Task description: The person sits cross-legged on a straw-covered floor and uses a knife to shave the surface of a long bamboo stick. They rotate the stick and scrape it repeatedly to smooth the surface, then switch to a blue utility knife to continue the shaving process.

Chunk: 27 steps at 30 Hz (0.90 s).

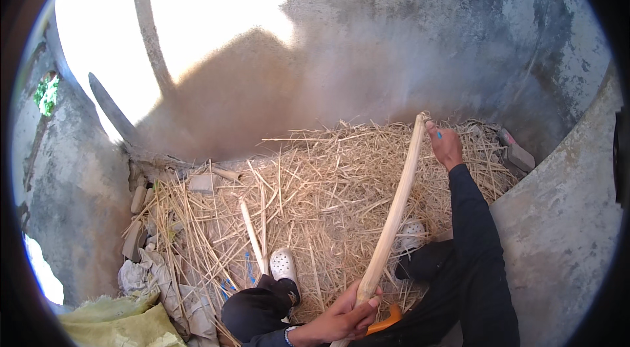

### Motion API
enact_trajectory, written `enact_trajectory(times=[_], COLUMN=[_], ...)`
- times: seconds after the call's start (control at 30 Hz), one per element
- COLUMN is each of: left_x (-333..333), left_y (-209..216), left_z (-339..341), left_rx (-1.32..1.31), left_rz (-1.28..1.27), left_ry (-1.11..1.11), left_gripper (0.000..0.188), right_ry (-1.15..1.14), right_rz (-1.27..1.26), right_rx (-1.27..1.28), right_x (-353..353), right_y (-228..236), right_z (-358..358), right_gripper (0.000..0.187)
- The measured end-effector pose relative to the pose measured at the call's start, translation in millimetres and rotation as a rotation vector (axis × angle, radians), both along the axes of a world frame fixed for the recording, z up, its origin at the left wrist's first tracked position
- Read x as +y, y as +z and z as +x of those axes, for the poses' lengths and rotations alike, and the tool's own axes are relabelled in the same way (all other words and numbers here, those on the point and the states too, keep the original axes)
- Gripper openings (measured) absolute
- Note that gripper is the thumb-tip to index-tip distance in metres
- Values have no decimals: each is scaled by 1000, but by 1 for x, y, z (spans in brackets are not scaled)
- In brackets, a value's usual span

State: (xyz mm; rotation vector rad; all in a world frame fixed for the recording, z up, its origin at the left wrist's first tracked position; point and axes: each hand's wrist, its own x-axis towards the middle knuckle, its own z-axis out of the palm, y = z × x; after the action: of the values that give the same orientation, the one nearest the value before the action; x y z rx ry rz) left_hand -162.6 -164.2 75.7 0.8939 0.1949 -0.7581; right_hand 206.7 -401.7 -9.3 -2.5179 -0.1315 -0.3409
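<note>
We saw our left hand [344, 319] low in the view, near our body, fingers curled shut in a firm grip with the thumb lying along the top. Our right arm, in a dark long sleeve, stretched up and away from us, almost straight. Our right hand [444, 144] was at the far end of that reach, fingers closed, wrist bent slightly inward toward the left.

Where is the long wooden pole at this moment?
In the head view, the long wooden pole slants across right of centre above the straw, left hand gripping its lower end, right hand at its top.
</note>
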Motion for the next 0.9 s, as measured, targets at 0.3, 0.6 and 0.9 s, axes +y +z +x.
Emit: enact_trajectory(times=[0.3,0.6,0.9], left_x=[18,31,15], left_y=[-6,17,33], left_z=[11,47,75], left_rx=[-176,-150,-87], left_rz=[122,317,118], left_ry=[121,226,177], left_gripper=[35,42,32], right_ry=[97,778,596], right_rz=[283,34,91], right_rx=[141,-149,-229], right_x=[-3,95,85], right_y=[-2,40,45], right_z=[-30,-170,-155], right_gripper=[77,70,70])
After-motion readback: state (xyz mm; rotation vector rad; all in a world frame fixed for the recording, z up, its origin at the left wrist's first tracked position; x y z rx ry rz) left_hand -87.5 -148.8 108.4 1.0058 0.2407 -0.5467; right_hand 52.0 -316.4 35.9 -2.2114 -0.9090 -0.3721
